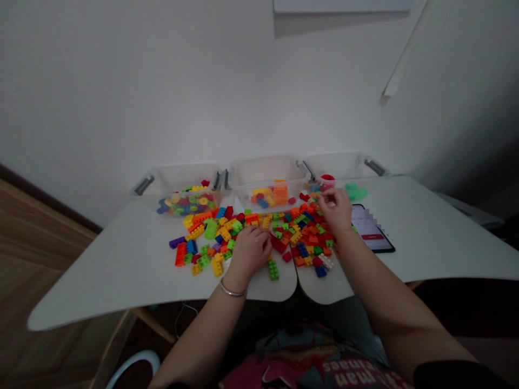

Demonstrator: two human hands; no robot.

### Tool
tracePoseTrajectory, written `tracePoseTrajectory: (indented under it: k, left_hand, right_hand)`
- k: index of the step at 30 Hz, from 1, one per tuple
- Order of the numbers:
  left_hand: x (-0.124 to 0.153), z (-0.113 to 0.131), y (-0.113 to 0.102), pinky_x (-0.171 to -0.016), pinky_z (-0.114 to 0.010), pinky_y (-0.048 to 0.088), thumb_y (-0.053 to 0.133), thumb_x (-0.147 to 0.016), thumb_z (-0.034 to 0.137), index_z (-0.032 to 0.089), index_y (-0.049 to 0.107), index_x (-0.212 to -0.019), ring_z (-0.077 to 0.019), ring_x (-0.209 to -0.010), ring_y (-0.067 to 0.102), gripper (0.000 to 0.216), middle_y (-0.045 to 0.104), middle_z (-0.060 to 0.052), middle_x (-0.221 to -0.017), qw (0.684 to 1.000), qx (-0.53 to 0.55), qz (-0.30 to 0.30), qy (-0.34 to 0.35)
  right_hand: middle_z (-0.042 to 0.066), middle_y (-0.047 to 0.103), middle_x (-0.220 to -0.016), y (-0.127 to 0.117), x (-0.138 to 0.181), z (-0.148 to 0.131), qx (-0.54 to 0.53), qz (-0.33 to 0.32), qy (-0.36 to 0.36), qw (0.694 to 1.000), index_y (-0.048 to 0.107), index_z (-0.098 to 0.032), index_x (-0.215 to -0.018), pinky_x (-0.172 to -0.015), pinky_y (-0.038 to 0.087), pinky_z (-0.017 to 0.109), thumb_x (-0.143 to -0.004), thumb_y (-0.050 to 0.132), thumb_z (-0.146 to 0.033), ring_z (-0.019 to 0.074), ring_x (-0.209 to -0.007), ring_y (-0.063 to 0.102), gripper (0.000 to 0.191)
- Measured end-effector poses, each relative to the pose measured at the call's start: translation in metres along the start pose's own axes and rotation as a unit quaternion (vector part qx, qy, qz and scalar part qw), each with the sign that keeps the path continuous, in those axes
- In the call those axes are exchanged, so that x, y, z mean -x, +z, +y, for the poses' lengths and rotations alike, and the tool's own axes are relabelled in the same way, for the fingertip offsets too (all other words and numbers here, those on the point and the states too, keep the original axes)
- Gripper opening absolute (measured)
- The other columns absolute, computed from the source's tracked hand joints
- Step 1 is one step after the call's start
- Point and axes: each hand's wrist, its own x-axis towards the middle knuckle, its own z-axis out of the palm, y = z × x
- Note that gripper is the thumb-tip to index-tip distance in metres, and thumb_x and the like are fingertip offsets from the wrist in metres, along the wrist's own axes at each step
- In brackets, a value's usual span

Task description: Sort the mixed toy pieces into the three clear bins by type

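My left hand [252, 249], with a silver bangle at the wrist, rests low over the loose toy building bricks. Its fingers are curled in, and what lies under them is hidden. Beside its fingertips is a dark red brick [278, 243]; I cannot tell whether they touch. A green brick [273, 270] lies just right of the wrist. My right hand [337, 210] is raised at the far right edge of the pile, thumb and fingers pinched together. Whatever they pinch is too small to name. Below it spread orange and red bricks [312, 237].
Three clear plastic bins stand along the wall: the left bin [162, 175] holds mixed pieces, the middle bin [263, 167] larger bricks, the right bin [344, 162] a red round item. A phone [371, 229] and green translucent pieces [356, 190] lie right. A gap divides the table's front edge.
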Motion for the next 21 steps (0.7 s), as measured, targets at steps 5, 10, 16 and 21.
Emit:
tracePoseTrajectory:
  k: [5, 10, 16, 21]
  left_hand:
    - [0.001, -0.001, 0.000, -0.087, -0.040, 0.052, 0.056, -0.085, 0.014, 0.019, 0.071, -0.084, -0.0220, -0.089, 0.063, 0.016, 0.075, -0.004, -0.095, 1.000, -0.007, 0.002, 0.005]
    - [0.001, -0.001, 0.000, -0.086, -0.040, 0.053, 0.056, -0.085, 0.014, 0.018, 0.071, -0.085, -0.0224, -0.089, 0.063, 0.015, 0.075, -0.004, -0.095, 1.000, -0.004, 0.004, 0.006]
    - [0.001, -0.001, 0.000, -0.087, -0.040, 0.053, 0.056, -0.085, 0.014, 0.019, 0.071, -0.085, -0.0222, -0.089, 0.063, 0.016, 0.075, -0.004, -0.095, 1.000, 0.004, 0.005, 0.007]
    - [0.001, -0.002, 0.001, -0.087, -0.040, 0.053, 0.055, -0.086, 0.015, 0.018, 0.071, -0.085, -0.0224, -0.089, 0.063, 0.016, 0.075, -0.004, -0.095, 1.000, 0.000, 0.008, 0.008]
  right_hand:
    - [0.001, 0.060, -0.082, -0.005, -0.015, -0.020, -0.064, 0.096, -0.031, 0.993, 0.057, -0.022, -0.084, -0.070, 0.051, 0.033, -0.080, 0.061, -0.031, 0.0151, -0.071, 0.058, 0.011]
    - [-0.001, 0.059, -0.084, -0.004, -0.047, -0.056, -0.153, 0.122, -0.010, 0.981, 0.057, -0.023, -0.092, -0.064, 0.051, 0.028, -0.080, 0.064, -0.030, 0.0121, -0.068, 0.057, 0.015]
    - [0.000, 0.063, -0.088, 0.020, -0.093, -0.085, -0.217, 0.011, -0.013, 0.976, 0.059, -0.021, -0.089, -0.074, 0.053, 0.030, -0.080, 0.064, -0.027, 0.0126, -0.077, 0.062, 0.012]
    - [0.001, 0.065, -0.084, 0.052, -0.107, -0.097, -0.202, -0.100, 0.050, 0.973, 0.063, -0.018, -0.087, -0.073, 0.051, 0.030, -0.081, 0.063, -0.026, 0.0136, -0.074, 0.064, 0.010]
